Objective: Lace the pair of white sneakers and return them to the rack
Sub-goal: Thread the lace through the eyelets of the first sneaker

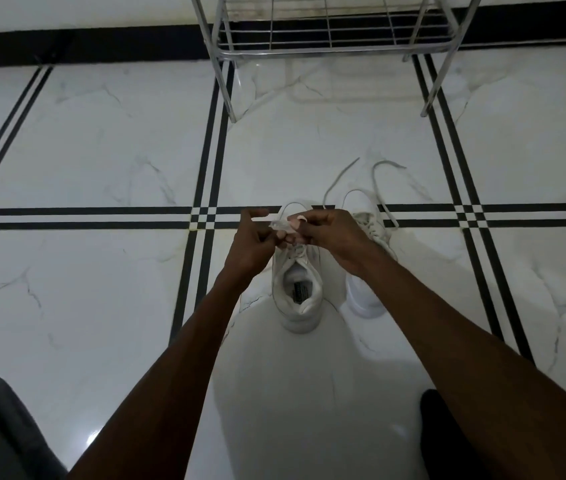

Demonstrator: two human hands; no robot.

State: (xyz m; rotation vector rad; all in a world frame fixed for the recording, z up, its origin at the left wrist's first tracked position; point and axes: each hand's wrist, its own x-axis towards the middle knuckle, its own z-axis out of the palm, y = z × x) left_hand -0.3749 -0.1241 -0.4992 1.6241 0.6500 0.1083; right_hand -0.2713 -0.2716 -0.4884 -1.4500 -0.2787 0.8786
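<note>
Two white sneakers stand side by side on the tiled floor, heels toward me. Over the left sneaker (298, 299) both my hands work its white lace (283, 226). My left hand (252, 242) pinches one strand and my right hand (332, 233) pinches the other, fingers nearly touching above the tongue. A loop of lace rises just beyond my fingers. The right sneaker (366, 299) is partly hidden behind my right forearm, and its loose lace (377, 178) trails out over the floor in front of it.
A metal wire shoe rack (330, 32) stands at the far top centre against a dark skirting, its legs on the floor. White marble tiles with black stripe borders (205, 216) surround the shoes. My knees in dark cloth show at the bottom left and bottom right.
</note>
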